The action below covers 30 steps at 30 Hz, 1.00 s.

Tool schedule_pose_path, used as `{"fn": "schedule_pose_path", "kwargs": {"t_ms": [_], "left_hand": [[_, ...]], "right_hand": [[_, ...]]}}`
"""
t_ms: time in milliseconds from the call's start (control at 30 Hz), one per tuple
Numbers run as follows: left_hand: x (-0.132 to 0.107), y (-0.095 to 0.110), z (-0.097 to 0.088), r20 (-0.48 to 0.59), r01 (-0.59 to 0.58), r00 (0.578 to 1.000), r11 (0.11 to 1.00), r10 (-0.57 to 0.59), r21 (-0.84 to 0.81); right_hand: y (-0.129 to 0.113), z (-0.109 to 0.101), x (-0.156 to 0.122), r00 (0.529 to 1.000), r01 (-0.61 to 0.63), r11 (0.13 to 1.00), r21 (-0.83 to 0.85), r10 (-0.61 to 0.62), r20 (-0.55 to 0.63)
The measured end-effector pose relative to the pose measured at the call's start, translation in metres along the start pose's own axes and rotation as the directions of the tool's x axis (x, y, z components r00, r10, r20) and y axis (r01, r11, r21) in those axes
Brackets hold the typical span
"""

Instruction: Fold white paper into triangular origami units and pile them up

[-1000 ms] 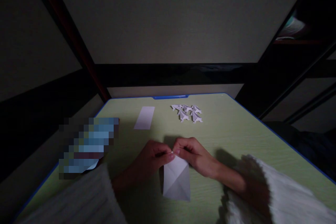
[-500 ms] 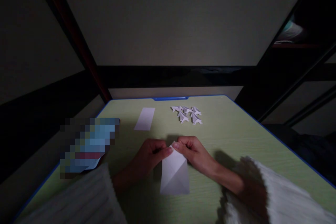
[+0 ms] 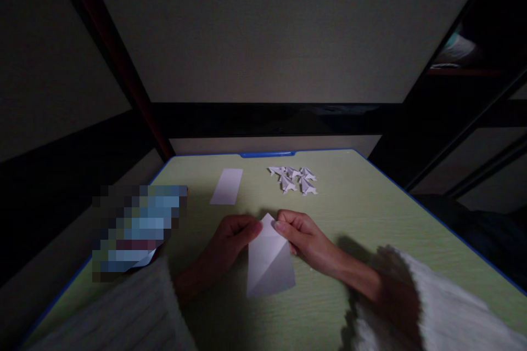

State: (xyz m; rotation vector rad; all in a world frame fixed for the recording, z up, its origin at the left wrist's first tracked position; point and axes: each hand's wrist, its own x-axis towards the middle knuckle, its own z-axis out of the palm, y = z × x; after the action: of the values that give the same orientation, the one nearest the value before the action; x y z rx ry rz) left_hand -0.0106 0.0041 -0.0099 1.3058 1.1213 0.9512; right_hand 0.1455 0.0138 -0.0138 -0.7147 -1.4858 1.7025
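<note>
Between my hands is a white sheet of paper (image 3: pixel 269 263) with a pointed top and a diagonal crease running across it. My left hand (image 3: pixel 234 238) pinches its upper left edge, thumb on top and fingers curled beneath. On the upper right edge, my right hand (image 3: pixel 307 236) grips the paper the same way, thumb in front. The point of the paper sticks up between the two thumbs, and its lower end hangs free toward me. Beyond my hands lie several folded white paper figures (image 3: pixel 307 185) in a cluster.
A flat white paper strip (image 3: pixel 227 186) lies at the back left of the light green table (image 3: pixel 370 214), which has a blue rim. At the left edge sits a pixelated, bluish object (image 3: pixel 144 230). A wall panel (image 3: pixel 267 33) stands behind the table.
My thumbs have moved apart from the tip, so the paper's point now shows between them. The sheet has risen slightly and its lower end has tilted.
</note>
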Motion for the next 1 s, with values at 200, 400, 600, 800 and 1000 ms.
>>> {"fn": "schedule_pose_path", "kwargs": {"t_ms": [200,400,600,800,1000], "left_hand": [[-0.005,0.003,0.006,0.0,0.067,0.998,0.982,-0.068,-0.175],[-0.006,0.003,0.005,0.071,0.141,0.989,0.958,-0.127,-0.251],[-0.008,0.0,0.004,0.051,0.103,0.994,0.986,-0.097,-0.132],[0.0,0.007,0.003,-0.166,0.0,0.986,1.0,0.002,0.012],[0.001,0.009,0.001,-0.294,-0.013,0.955,0.999,0.022,0.032]], "right_hand": [[-0.001,0.007,-0.001,1.0,-0.02,0.979,0.205,0.022,-0.008],[-0.003,0.009,-0.001,0.995,-0.064,0.966,0.252,0.082,-0.061],[0.002,0.0,-0.001,0.992,-0.117,0.988,0.097,0.111,0.062],[-0.001,0.001,0.0,0.998,-0.069,0.977,0.201,0.065,0.024],[-0.001,-0.001,0.006,0.958,0.056,0.973,0.226,0.011,-0.285]]}}
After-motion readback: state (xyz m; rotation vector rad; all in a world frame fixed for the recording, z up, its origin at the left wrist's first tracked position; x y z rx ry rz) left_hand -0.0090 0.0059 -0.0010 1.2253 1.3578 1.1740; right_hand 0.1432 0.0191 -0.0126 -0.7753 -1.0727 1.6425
